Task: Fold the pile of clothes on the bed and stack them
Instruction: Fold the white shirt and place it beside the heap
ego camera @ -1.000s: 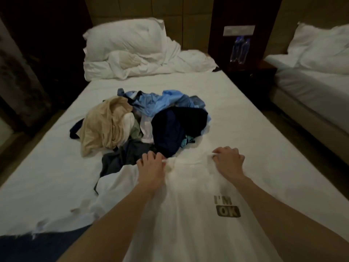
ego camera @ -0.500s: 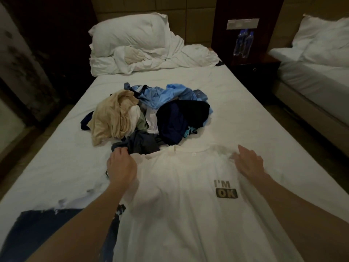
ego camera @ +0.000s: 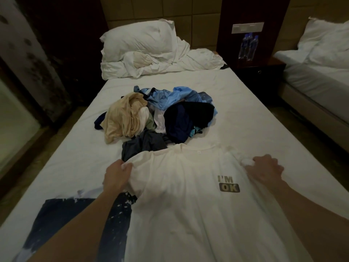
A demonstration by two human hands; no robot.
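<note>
Step in hand: laying the white T-shirt (ego camera: pixel 188 195) flat, print side up, at the near end of the bed (ego camera: pixel 255 114), ready for the first fold.
Left hand (ego camera: pixel 116 175): fingers curled round the shirt's left shoulder edge, gripping the cloth.
Right hand (ego camera: pixel 264 172): fingers closed on a bunch of fabric at the right shoulder and sleeve.
Where the shirt lies: collar towards the pile of clothes (ego camera: pixel 158 120), its top edge touching the grey garment at the pile's near side; its left side overlaps a dark blue cloth (ego camera: pixel 75 224).
Doing it well: I judge both shoulders should be drawn apart evenly to take out slack, the collar pulled clear of the pile, and the bunched right sleeve smoothed before folding.
Risk: the dark cloth underneath may drag along.
Counts: one shirt in hand; one pile, number of garments not countable; one pillow (ego camera: pixel 137 38) at the bedhead; two water bottles (ego camera: pixel 248 46) on the nightstand; no folded stack visible yet.
</note>
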